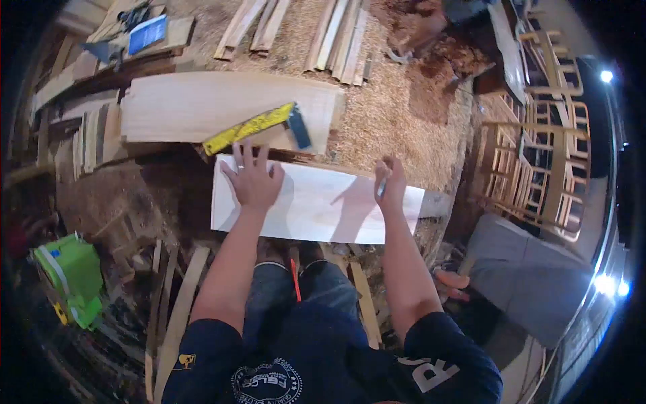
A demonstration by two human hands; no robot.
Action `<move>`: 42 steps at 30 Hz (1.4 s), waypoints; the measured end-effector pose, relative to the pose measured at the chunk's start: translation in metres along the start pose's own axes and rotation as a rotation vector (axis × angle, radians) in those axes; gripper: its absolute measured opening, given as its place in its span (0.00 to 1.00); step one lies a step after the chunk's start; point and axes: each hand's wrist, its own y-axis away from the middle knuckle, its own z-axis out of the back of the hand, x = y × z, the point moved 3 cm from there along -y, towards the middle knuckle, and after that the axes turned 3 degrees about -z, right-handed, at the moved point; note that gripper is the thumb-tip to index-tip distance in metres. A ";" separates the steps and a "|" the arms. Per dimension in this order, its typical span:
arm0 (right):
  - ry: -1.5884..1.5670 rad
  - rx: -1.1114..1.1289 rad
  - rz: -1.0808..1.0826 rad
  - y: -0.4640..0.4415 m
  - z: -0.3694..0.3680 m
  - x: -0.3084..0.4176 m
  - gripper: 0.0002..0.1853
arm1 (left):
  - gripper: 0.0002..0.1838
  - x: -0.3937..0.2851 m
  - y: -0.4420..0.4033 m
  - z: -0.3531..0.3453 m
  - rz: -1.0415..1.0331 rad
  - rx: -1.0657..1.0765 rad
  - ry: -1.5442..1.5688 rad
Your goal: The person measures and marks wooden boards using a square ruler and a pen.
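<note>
Centrally, a pale board [309, 219] is lying crosswise in the near part of the scene, just before the person's body. The left hand [256, 180] is extending over its left part, fingers spreading wide and holding nothing; whether they are touching the board cannot be told. The right hand [393, 182] is hovering over its right part, fingers narrowly pinching a slender implement [381, 188], too small to identify. Just beyond the left fingertips, a yellow-and-dark square [250, 128] is slanting across a second board [175, 101], farther off. Wood shavings [380, 121] are spreading to its right; loose strips [328, 37] are lying beyond.
</note>
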 end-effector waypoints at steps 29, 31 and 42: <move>0.408 0.153 -0.595 0.153 0.106 -0.113 0.19 | 0.33 0.120 0.061 0.009 0.471 0.204 0.391; 0.434 0.156 -0.552 0.168 0.085 -0.122 0.20 | 0.32 0.135 0.059 0.010 0.477 0.185 0.434; 0.284 0.153 -0.763 0.195 0.049 -0.059 0.22 | 0.28 0.239 0.066 0.027 0.446 0.272 0.660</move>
